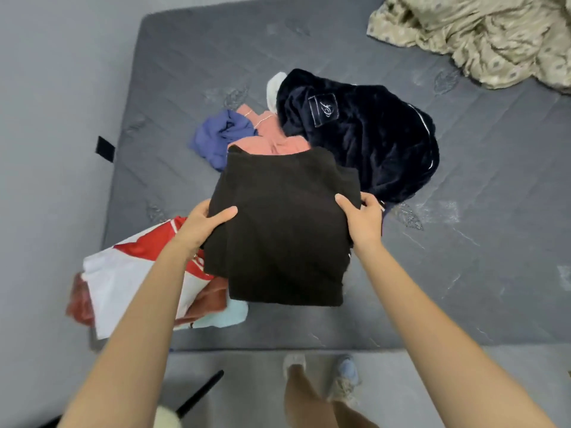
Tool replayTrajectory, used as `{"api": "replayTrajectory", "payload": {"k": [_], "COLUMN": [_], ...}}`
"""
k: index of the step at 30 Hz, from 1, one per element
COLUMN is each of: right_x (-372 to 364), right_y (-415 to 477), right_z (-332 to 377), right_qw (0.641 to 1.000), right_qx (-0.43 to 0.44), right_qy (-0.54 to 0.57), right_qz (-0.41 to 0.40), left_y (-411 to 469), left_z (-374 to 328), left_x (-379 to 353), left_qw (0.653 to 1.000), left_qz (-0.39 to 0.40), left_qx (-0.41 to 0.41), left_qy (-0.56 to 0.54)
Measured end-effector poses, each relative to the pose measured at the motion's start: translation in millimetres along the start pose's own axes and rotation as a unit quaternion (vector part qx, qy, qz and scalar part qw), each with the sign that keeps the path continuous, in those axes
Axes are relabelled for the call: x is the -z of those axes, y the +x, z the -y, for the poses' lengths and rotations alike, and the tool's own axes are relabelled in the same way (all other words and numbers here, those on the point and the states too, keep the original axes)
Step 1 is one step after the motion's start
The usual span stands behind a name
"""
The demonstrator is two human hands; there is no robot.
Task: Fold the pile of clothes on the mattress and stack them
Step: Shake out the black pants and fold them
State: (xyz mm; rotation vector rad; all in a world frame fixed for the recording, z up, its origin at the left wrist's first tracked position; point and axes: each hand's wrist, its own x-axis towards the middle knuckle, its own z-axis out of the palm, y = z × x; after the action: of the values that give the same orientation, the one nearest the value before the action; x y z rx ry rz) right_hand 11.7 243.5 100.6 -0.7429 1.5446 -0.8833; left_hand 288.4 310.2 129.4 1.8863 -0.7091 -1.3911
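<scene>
One grey mattress (463, 211) bears a heaped navy plush robe (370, 143). A folded dark brown garment (284, 236) is held above it, beside a folded stack (129, 273) topped white and red, near-left. A pink garment (272, 140) and a blue garment (216, 137) lie beside the robe. The left hand (200, 223) and right hand (361, 217) clamp the brown garment's sides.

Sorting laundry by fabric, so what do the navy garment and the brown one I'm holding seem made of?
Navy garment: likely plush velour or fleece, judging by the soft sheen along its folds. Brown garment: matte, faintly fuzzy surface, perhaps knit or fleece; uncertain.
</scene>
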Motion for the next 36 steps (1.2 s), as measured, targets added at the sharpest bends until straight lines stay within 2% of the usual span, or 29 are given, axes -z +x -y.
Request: {"api": "replayTrajectory", "payload": {"k": [7,18,23,27,30,32,34,36], "right_x": [-100,-279,-326,-343,-343,-344,-347,-352], "right_y": [-65,-125,-112,-87,-80,-82,-89,-100], "right_z": [-11,-88,-127,-156,-170,-171,-169,-171], "right_qw": [0.993,0.971,0.955,0.946,0.915,0.880,0.807,0.742], "right_qx": [0.056,0.089,0.122,0.121,0.157,0.236,0.344,0.411], "right_qy": [-0.076,-0.189,-0.250,-0.289,-0.361,-0.403,-0.472,-0.518], "right_qz": [0.074,0.114,0.100,0.088,0.088,0.085,0.083,0.109], "left_y": [-58,-69,-39,-9,3,6,8,15], "left_z": [66,178,217,244,261,263,256,246], "left_x": [103,254,278,280,274,268,260,249], "left_qw": [0.992,0.973,0.970,0.967,0.952,0.916,0.868,0.839], "left_qz": [-0.100,-0.193,-0.210,-0.245,-0.300,-0.355,-0.382,-0.343], "left_qx": [0.020,0.034,0.035,0.031,0.015,-0.024,-0.076,-0.141], "left_qy": [-0.072,-0.120,-0.120,-0.061,0.057,0.185,0.307,0.398]}}
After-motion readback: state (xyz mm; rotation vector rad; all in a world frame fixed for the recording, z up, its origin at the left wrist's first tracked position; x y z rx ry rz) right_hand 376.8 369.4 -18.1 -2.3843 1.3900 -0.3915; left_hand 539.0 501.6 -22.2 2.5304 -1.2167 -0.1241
